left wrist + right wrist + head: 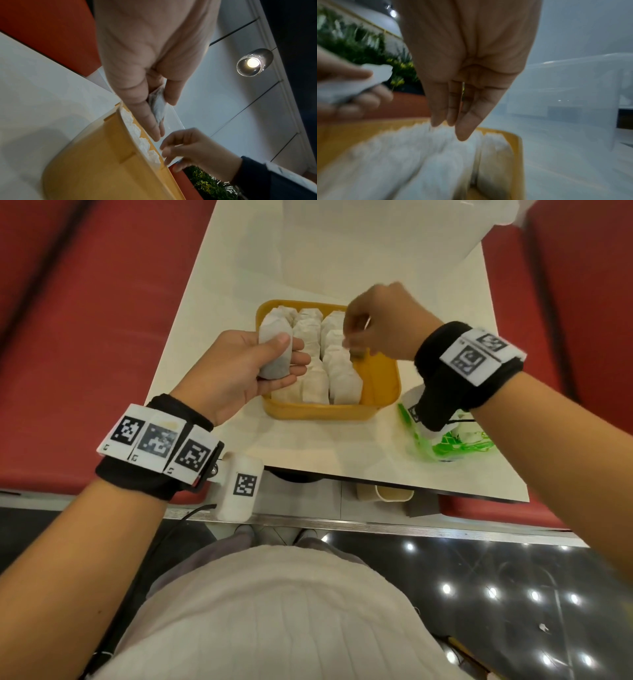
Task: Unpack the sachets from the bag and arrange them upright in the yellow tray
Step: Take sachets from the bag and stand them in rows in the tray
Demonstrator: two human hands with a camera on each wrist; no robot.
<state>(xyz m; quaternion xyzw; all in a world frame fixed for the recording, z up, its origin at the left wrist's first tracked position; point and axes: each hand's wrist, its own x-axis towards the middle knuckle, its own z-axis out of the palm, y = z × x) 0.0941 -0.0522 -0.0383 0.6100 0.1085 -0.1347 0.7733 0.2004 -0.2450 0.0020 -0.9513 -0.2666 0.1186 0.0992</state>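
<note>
The left hand (246, 364) is holding one white paper sachet (275, 347) over the near-left corner of the square yellow plastic tray (383, 378), its grip closed around the sachet, with the thumb pressing across the front and the fingers curling beneath. The right hand (383, 320) is reaching down over the far-right part of the tray, fingers bunching together and pointing downward, fingertips (462, 134) touching or almost touching the tops of the standing sachets (329, 361); whether this grip is pinching anything cannot be told, since the wrist view is blurring there. The standing sachets are filling the tray in three rows, upright and pressing against each other; an exact count is not readable. A strip of bare yellow floor is showing along the tray's right wall, the only open room inside. The tray is sitting on the white tabletop (212, 302), toward its near edge. A crumpled clear bag with green print (448, 440) is lying just right of the tray, under the right wrist.
</note>
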